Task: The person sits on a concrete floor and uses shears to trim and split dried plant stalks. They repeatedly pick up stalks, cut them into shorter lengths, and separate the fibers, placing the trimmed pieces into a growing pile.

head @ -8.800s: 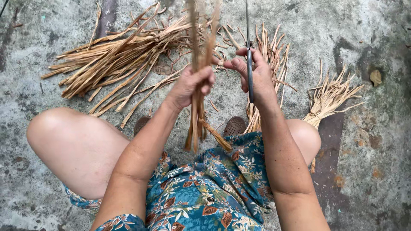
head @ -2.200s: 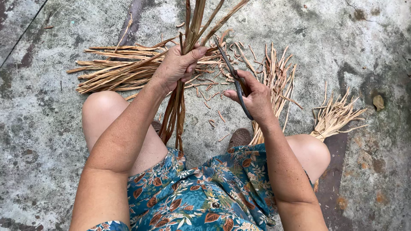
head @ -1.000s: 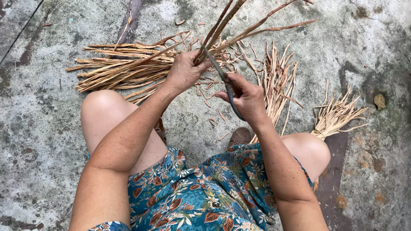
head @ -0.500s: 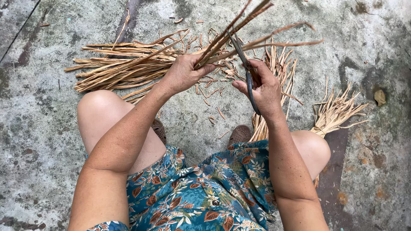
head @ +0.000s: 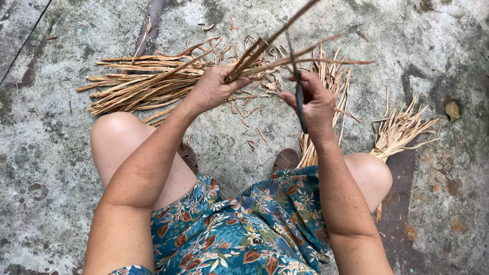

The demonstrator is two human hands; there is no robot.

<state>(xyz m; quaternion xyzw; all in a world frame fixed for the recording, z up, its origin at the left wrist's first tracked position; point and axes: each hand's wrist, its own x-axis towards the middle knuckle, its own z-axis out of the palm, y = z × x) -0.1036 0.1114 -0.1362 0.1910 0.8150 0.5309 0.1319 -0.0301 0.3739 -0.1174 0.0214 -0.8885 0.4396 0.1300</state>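
My left hand (head: 214, 87) grips a bundle of brown dried strips (head: 285, 53) that fans out up and to the right. My right hand (head: 316, 104) holds a thin dark knife (head: 299, 104) upright, its blade rising among the strips just right of the left hand. Both hands hover over the concrete floor in front of my knees, close together but not touching.
A large pile of dried strips (head: 147, 84) lies on the floor at the upper left. Two smaller pale bundles lie at the right (head: 400, 130) and behind my right hand (head: 328, 76). Short shavings (head: 254, 127) scatter on the concrete (head: 51, 153). My sandalled feet (head: 285, 160) show between my knees.
The bundle swung from hanging downward to pointing up and right. My right hand with the knife moved up against the strips beside my left hand.
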